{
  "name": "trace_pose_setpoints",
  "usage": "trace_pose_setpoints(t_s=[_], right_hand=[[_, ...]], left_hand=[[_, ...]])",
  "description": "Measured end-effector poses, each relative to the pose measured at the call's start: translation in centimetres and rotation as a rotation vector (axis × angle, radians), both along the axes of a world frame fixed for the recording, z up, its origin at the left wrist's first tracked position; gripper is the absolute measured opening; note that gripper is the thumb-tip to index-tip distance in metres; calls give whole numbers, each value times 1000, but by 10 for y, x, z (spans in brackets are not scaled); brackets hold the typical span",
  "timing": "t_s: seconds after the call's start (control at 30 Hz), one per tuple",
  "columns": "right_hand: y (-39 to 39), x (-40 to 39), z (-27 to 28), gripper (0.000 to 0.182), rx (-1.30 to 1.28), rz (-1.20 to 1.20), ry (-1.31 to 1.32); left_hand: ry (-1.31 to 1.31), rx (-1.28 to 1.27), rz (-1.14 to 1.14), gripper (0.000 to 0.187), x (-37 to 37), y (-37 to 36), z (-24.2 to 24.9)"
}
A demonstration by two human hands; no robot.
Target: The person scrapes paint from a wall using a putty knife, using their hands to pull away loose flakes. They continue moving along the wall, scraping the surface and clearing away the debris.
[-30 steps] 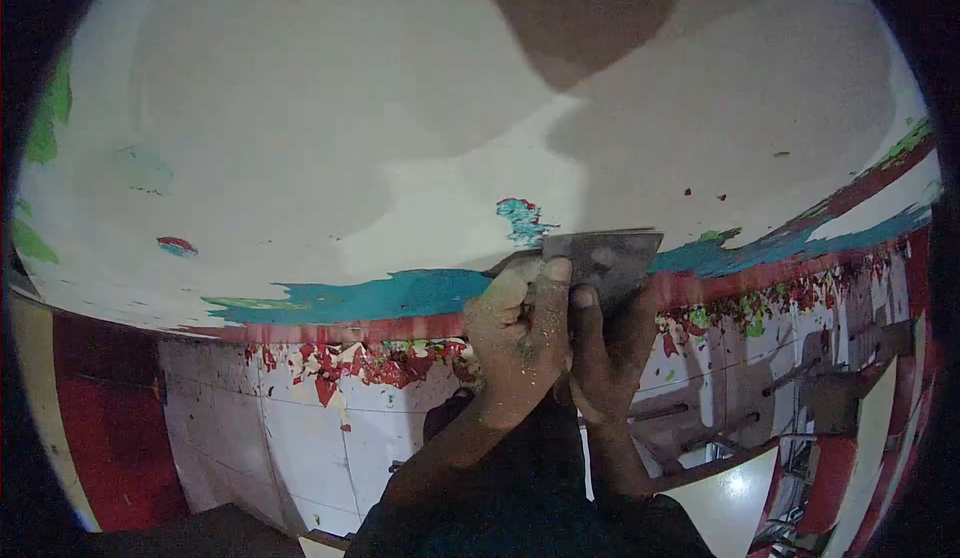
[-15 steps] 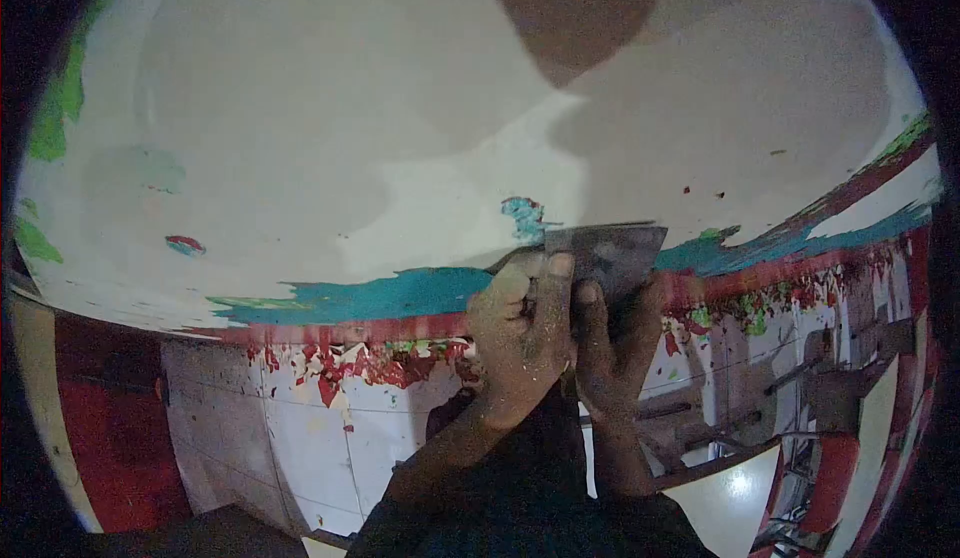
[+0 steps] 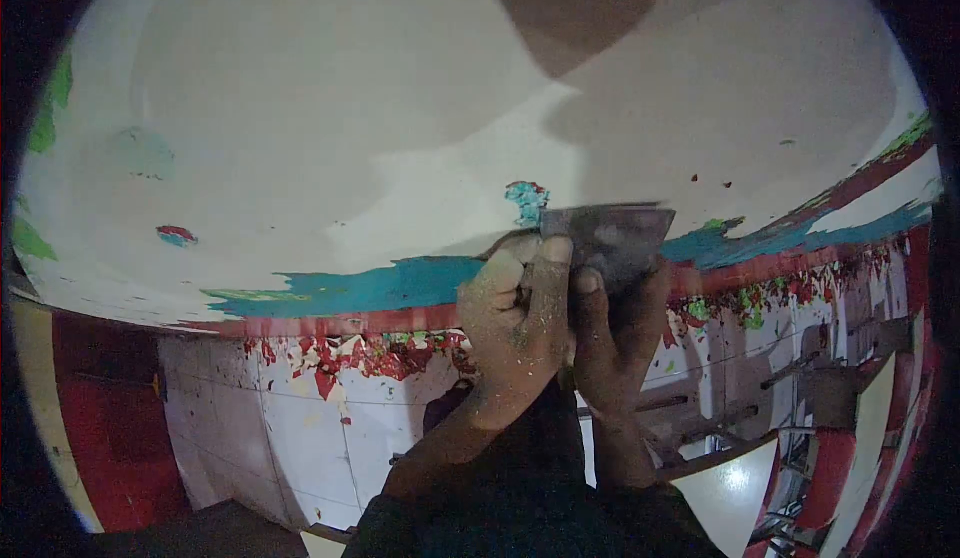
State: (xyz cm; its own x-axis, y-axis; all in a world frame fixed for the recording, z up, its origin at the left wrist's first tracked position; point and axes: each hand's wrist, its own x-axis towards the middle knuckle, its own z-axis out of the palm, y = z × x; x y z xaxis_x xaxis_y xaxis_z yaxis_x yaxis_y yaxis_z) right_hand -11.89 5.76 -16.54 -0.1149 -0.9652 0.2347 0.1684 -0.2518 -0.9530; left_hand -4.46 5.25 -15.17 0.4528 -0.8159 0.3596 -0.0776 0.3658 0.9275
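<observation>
A flat grey metal scraper blade (image 3: 615, 238) lies with its long upper edge against a large cream-painted surface (image 3: 270, 158). My left hand (image 3: 520, 308) grips its left end, thumb up and the other fingers curled. My right hand (image 3: 620, 328) pinches the right part, with the thumb on the near face and the fingers mostly hidden behind. Pale dust specks the left hand. Just left of the blade's upper corner is a chipped blue and red patch (image 3: 526, 203). Along the surface's lower border runs exposed teal paint (image 3: 390, 286), with a dull red band beneath.
Red, cream and green paint flakes (image 3: 370, 360) litter the pale tiled floor (image 3: 310, 438) below the surface. A glossy white panel (image 3: 730, 488) and metal frames stand at lower right. At far left is a dark red panel (image 3: 115, 418). A shadow falls across the upper surface.
The surface, blade and hands all sit slightly higher in view. Against the chipped patch the blade has shifted only a little. Both hands keep their hold.
</observation>
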Motion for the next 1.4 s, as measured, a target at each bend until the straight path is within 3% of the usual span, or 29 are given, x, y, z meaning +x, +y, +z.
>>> trace_pose_setpoints(t_s=[0.07,0.17,0.27,0.37,0.47,0.57,0.67,0.93,1.23,1.4], right_hand=[[-2,1,-6,24,-1,-52,-14],[-6,2,-2,24,-59,-48,25],[-1,1,1,24,-20,-10,-10],[-3,-7,-13,25,34,-19,125],[-3,-7,-16,27,62,-12,53],[1,-11,-26,32,123,45,114],[-5,-11,-27,30,42,64,96],[-1,-12,-25,31,47,58,99],[-6,-12,-23,33,55,29,174],[-4,-15,-20,31,49,81,122]], left_hand=[[-126,-130,46,23,0,-6,-18],[-189,-32,55,22,3,-2,4],[9,37,-11,22,0,2,2],[-209,-27,51,22,0,-2,-23],[37,160,-58,21,-5,5,-12],[-116,56,66,20,-7,2,-28],[-1,103,-22,22,-3,2,-17],[-15,138,-29,21,-4,6,-21],[-57,-4,37,22,-7,-3,-21],[-13,68,14,21,-7,2,-15]])
